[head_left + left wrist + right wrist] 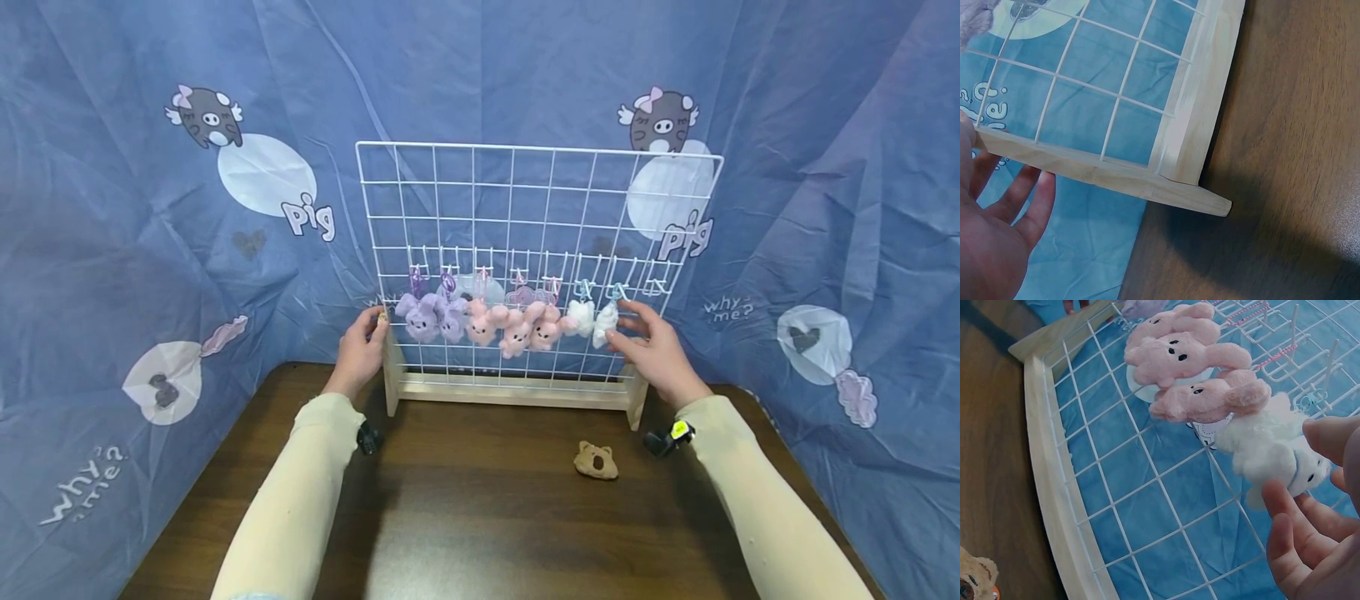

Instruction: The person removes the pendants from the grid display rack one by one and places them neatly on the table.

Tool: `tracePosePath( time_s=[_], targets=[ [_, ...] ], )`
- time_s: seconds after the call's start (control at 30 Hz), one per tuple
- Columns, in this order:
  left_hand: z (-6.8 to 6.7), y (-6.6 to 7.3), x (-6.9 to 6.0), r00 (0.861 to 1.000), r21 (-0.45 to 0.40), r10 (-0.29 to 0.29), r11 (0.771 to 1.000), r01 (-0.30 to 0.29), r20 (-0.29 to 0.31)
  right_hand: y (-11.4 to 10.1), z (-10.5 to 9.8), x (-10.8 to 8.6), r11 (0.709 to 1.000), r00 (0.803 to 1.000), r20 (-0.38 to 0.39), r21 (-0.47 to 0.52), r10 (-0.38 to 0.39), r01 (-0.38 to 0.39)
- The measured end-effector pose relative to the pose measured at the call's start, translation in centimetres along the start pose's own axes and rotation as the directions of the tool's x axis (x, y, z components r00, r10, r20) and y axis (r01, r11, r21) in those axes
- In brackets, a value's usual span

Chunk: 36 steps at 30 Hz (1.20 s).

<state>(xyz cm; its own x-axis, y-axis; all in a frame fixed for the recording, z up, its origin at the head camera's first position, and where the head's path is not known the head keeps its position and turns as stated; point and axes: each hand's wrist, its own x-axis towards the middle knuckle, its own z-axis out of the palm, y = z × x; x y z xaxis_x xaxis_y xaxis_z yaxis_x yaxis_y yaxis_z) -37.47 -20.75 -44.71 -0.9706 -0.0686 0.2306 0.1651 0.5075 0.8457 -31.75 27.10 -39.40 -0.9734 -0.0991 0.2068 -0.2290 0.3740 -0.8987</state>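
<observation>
A white wire rack (525, 148) stands in a wooden base (517, 395). My left hand (362, 350) grips its left wooden side post (1072, 164), thumb in front and fingers behind. Around the rightmost white plush (605, 323), the thumb and fingers of my right hand (660, 357) are curled; in the right wrist view that plush (1309, 465) lies between thumb and fingertips. It hangs from a hook by a light blue loop (1311, 399). To its left hang another white plush (580, 318), several pink ones (517, 332) and two purple ones (421, 318).
A brown plush head (596, 461) lies on the dark wooden table (480, 517), in front of the rack's right side. At the rack's right end a hook (656, 287) holds no plush. Blue printed cloth (480, 75) surrounds the table behind and at both sides.
</observation>
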Motion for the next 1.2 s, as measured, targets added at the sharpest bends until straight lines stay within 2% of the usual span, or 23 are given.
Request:
tracePosePath(
  time_s=[0.5, 0.9, 1.2],
  targets=[
    [0.13, 0.12, -0.05, 1.000, -0.011, 0.010, 1.000, -0.010, -0.014, -0.13, 0.17, 0.21, 1.000, 1.000, -0.004, -0.006, 0.014, -0.014],
    [0.14, -0.01, 0.09, 1.000, -0.010, 0.015, 1.000, -0.015, -0.016, -0.61, 0.31, 0.46, 0.999, 1.000, -0.023, 0.032, -0.011, 0.011],
    [0.15, -0.06, 0.09, 1.000, -0.010, 0.006, 1.000, -0.006, -0.016, -0.85, 0.46, 0.42, 0.999, 0.999, -0.030, -0.038, -0.019, 0.018]
  ],
)
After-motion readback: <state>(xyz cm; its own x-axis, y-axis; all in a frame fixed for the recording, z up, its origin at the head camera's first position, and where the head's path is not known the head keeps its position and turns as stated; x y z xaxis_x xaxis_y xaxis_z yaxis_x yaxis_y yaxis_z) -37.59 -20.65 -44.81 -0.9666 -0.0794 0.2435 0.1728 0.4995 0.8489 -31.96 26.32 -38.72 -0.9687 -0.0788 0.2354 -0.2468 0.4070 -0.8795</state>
